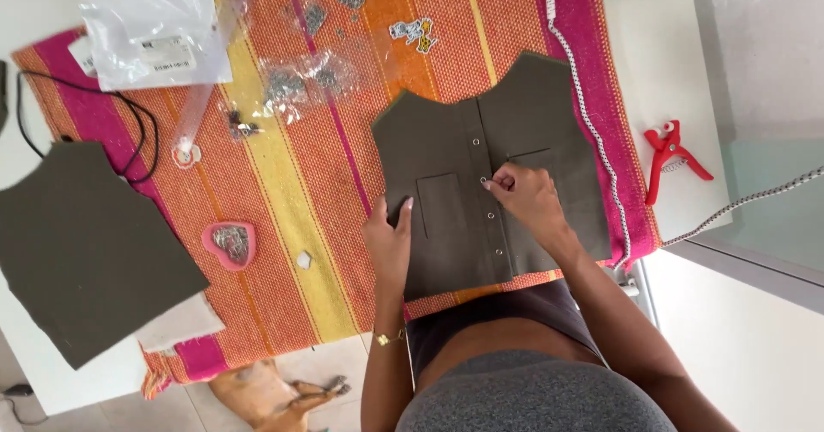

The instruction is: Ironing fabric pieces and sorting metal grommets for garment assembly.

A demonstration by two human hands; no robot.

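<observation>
1. Olive-green fabric vest front (481,174) lies flat near the worktop's (665,71) right edge, on a striped orange, pink and yellow cloth (300,174).
2. Risk, as I judge it: the two front panels could shift out of line along the snap placket, since only light hand pressure keeps them flat.
3. Small metal snaps (296,84) in thin clear bags at the far edge could scatter if the cloth is tugged.
4. Left hand (390,239) rests flat, fingers together, pressing the left panel beside the pocket.
5. Right hand (524,196) is curled narrow, fingertips pinching the placket at a snap (486,183).
6. Red pliers (671,155) sit untouched by the right edge.
</observation>
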